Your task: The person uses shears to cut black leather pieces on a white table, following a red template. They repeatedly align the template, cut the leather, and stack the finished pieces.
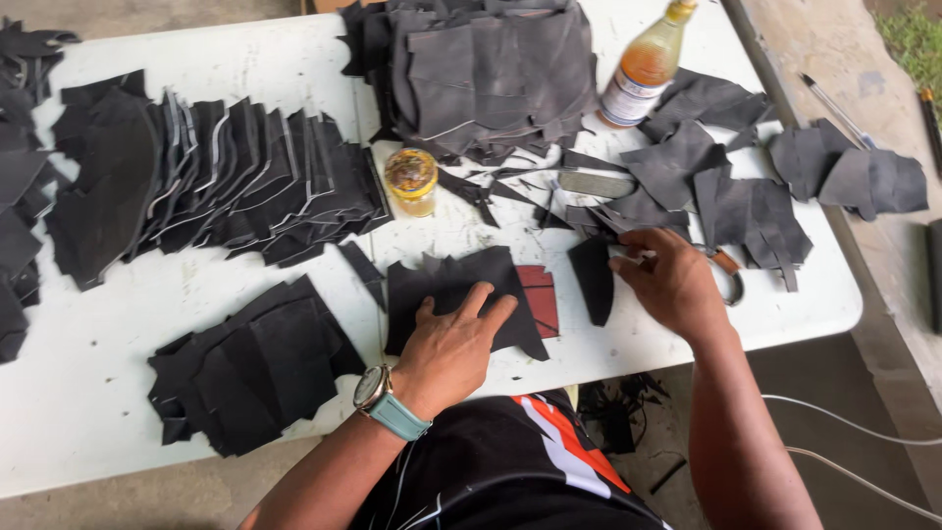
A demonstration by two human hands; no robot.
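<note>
Black leather piece (456, 294), glue jar (411, 181) behind, bottle (643, 67)

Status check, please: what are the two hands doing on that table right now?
Left hand flat on a black leather piece. Right hand pinching a smaller black piece, tool in grip. Jar and scraps close behind.

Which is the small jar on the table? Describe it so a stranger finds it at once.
Start at the white table and find the fanned row of black leather pieces on its left half. At that row's right end, below the tall dark stack, stands the small jar. It is the only squat, yellow-lidded container; the bottle is tall and amber.
</note>
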